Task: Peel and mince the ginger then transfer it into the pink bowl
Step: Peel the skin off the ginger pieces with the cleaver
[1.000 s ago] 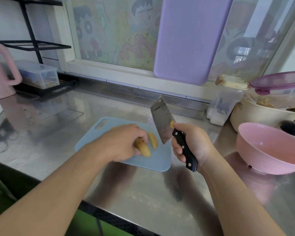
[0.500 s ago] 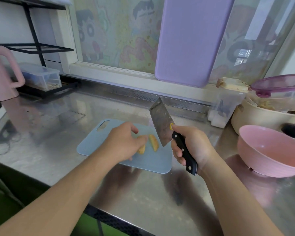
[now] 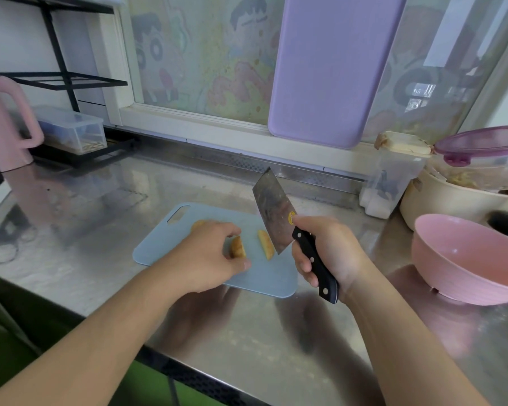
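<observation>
Two ginger pieces point(image 3: 266, 248) sat on the blue cutting board point(image 3: 264, 276); the left hand point(image 3: 210, 256) pinched the left one, the right hand point(image 3: 329, 253) gripped the cleaver point(image 3: 273, 212) upright just beside them. Pink bowl point(image 3: 467, 259) sat well right.

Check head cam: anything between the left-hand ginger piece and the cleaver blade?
Yes: a second ginger piece lies on the blue cutting board, beside the cleaver blade, per head view.

A lilac cutting board point(image 3: 332, 68) leans against the window. A pink kettle point(image 3: 3, 124) stands far left beside a clear lidded box point(image 3: 74, 131).
</observation>
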### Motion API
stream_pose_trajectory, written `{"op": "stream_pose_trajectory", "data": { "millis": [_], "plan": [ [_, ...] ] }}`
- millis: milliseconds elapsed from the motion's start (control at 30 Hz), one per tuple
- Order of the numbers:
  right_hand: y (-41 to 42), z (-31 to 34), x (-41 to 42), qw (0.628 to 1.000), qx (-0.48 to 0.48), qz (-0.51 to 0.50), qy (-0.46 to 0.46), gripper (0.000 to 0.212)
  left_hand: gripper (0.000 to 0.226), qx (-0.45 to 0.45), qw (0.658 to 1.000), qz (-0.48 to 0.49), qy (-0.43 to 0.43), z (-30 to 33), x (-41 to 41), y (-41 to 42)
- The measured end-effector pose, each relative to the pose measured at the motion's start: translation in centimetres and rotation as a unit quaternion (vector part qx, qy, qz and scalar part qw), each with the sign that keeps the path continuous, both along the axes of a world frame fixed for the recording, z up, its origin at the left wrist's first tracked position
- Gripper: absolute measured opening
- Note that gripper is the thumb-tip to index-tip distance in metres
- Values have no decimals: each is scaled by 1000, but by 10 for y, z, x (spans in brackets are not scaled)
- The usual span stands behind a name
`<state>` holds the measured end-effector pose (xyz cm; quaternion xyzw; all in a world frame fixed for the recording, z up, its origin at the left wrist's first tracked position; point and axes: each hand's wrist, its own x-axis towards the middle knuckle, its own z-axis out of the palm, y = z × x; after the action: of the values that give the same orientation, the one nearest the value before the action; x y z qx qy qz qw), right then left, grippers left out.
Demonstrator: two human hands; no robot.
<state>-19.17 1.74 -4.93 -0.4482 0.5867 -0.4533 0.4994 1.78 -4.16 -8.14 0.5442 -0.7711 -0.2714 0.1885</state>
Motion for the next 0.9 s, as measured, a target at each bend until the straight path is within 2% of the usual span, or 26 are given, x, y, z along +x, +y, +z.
{"op": "stream_pose_trajectory", "data": {
  "millis": [133,200,267,333,400,467,567,900],
  "plan": [
    [2,1,3,1000,4,9,6,41,21,-15,1000,-13,-8,-1,-1,4],
    [2,0,6,1000,-5,17,24,44,18,-37,999,-5,6,-6,-6,3],
    [3,0,9,998,-21,28,43,50,23,-48,999,9,25,-9,-10,2],
    [4,0,12,997,-30,37,59,60,38,-36,998,19,56,-13,-11,3],
    [4,0,16,996,-28,38,76,58,55,-29,995,32,89,-18,-11,4],
    [5,-1,19,995,-22,36,92,47,44,-40,989,57,128,-24,-9,5],
    [6,0,22,993,-25,33,111,40,17,-118,976,82,162,-31,-6,3],
    [9,3,33,990,-35,41,133,37,15,-157,970,65,173,-32,-6,6]
  ]
}}
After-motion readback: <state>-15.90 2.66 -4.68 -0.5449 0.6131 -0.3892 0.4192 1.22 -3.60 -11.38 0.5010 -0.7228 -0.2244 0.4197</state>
